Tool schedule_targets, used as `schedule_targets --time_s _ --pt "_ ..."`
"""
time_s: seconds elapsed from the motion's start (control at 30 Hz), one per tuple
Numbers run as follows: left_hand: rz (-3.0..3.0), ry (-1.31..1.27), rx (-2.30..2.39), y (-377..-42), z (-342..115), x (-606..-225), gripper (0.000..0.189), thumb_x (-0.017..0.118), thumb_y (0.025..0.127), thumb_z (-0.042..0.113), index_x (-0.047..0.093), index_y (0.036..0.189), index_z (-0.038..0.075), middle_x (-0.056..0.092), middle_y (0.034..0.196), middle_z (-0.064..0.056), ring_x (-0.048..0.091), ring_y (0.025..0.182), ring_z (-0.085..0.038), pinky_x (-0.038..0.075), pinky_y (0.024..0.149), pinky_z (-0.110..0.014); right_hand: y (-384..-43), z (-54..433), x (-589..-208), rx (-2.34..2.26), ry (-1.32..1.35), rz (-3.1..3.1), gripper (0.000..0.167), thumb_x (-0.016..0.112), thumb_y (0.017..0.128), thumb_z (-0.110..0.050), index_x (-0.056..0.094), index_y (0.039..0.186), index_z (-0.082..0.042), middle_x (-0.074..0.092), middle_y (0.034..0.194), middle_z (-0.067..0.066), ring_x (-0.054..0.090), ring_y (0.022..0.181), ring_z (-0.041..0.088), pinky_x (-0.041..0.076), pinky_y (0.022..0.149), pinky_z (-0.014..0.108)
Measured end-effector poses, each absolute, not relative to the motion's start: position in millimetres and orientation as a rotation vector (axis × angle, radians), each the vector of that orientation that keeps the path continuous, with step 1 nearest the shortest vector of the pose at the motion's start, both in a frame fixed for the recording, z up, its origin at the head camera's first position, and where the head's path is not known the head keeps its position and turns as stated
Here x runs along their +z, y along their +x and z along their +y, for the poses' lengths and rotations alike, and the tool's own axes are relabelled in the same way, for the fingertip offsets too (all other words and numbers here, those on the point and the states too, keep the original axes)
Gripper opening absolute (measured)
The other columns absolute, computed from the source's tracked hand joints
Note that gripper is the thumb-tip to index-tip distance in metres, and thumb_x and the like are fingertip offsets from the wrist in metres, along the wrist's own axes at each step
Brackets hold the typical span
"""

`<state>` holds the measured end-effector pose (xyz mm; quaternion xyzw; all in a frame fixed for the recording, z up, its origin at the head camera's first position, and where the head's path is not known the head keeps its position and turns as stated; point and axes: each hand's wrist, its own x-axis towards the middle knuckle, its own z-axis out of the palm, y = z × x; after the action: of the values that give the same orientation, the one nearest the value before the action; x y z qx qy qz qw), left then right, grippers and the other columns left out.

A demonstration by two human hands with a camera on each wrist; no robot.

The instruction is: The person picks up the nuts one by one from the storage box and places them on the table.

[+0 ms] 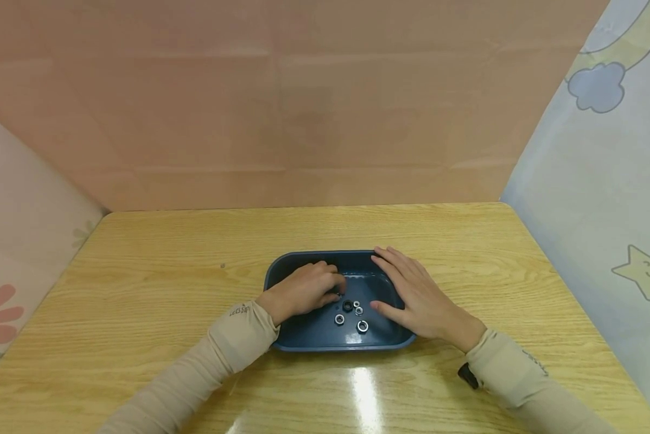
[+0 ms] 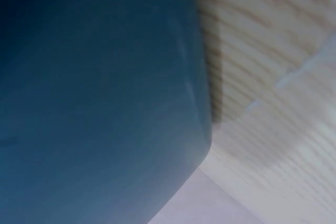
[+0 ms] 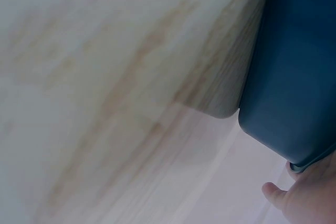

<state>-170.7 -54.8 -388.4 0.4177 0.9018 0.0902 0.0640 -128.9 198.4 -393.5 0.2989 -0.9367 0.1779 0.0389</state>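
Observation:
A dark blue tray (image 1: 343,348) sits in front of me with several metal nuts in it. Among them are a silver nut (image 1: 362,326) near the front wall, another silver nut (image 1: 339,319) to its left, and a black nut (image 1: 348,305). My left hand (image 1: 309,288) reaches over the tray's left side, its fingers curled down. Between thumb and forefinger it pinches a small dark nut (image 1: 339,294), mostly hidden. Across the tray's right rim lies my right hand (image 1: 419,301), fingers extended toward the back corner and thumb inside. The left wrist view shows the tray wall (image 2: 115,98) close up.
The tray stands on a wood-grain table (image 1: 184,259). A tiny speck (image 1: 222,265) lies on the table to the left. Behind rises a brown papered wall (image 1: 281,108), with patterned panels at the left and at the right (image 1: 602,199).

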Motion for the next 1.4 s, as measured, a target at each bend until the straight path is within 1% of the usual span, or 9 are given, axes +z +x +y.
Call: schedule_targets --time_s 0.23,0.47,0.57,0.77,1.03,1.23,1.4 --pt "2.717 1.242 0.266 -171.5 -54.0 -388.6 0.011 0.064 0.098 0.022 0.072 0.103 0.017 0.07 0.099 0.003 0.061 0.095 -0.015 0.054 0.087 -0.031 -129.0 198.2 -393.0 0.551 0.914 -2.878 0.08 0.061 0.094 -0.048 0.027 0.156 -0.01 0.022 0.165 0.011 0.018 0.152 0.035 0.023 0.118 0.061" --pt "2.742 1.282 0.349 -171.7 -52.8 -388.4 0.01 0.061 0.099 0.02 0.067 0.105 0.015 0.069 0.093 0.002 0.06 0.082 -0.01 0.055 0.075 -0.025 -129.0 198.0 -393.1 0.553 0.915 -2.876 0.08 0.061 0.094 -0.049 0.028 0.156 -0.009 0.022 0.165 0.011 0.019 0.152 0.036 0.023 0.117 0.062" --pt "2.743 1.286 0.362 -171.8 -52.5 -388.1 0.01 0.06 0.099 0.018 0.065 0.107 0.014 0.068 0.091 0.002 0.06 0.08 -0.009 0.055 0.073 -0.024 -129.4 198.4 -393.6 0.558 0.92 -2.869 0.079 0.06 0.095 -0.048 0.028 0.156 -0.009 0.022 0.164 0.011 0.019 0.151 0.036 0.024 0.116 0.062" --pt "2.731 1.324 0.418 -172.3 -53.5 -388.4 0.009 0.063 0.097 0.015 0.067 0.105 0.013 0.067 0.088 0.003 0.057 0.075 -0.006 0.052 0.069 -0.02 -129.7 198.9 -394.0 0.557 0.922 -2.868 0.079 0.06 0.095 -0.047 0.027 0.156 -0.009 0.021 0.165 0.011 0.02 0.151 0.038 0.024 0.116 0.063" --pt "2.76 1.367 0.396 -171.5 -55.2 -387.5 0.012 0.066 0.095 0.019 0.073 0.104 0.017 0.068 0.085 0.006 0.052 0.071 -0.005 0.045 0.064 -0.017 -128.7 198.4 -392.8 0.557 0.925 -2.884 0.08 0.06 0.095 -0.047 0.026 0.156 -0.009 0.02 0.165 0.011 0.017 0.152 0.036 0.022 0.117 0.063" --pt "2.796 1.353 0.381 -169.5 -56.9 -383.7 0.013 0.068 0.094 0.02 0.075 0.105 0.017 0.07 0.087 0.006 0.052 0.071 -0.006 0.044 0.063 -0.018 -128.4 198.3 -393.4 0.551 0.923 -2.873 0.08 0.06 0.095 -0.048 0.027 0.156 -0.009 0.02 0.165 0.009 0.019 0.151 0.037 0.023 0.117 0.062" --pt "2.804 1.353 0.379 -168.4 -59.2 -382.1 0.014 0.068 0.094 0.019 0.075 0.105 0.017 0.072 0.092 0.006 0.054 0.073 -0.008 0.047 0.064 -0.02 -128.1 197.9 -392.1 0.552 0.919 -2.886 0.08 0.06 0.095 -0.048 0.026 0.156 -0.009 0.018 0.166 0.008 0.017 0.152 0.036 0.022 0.118 0.062"
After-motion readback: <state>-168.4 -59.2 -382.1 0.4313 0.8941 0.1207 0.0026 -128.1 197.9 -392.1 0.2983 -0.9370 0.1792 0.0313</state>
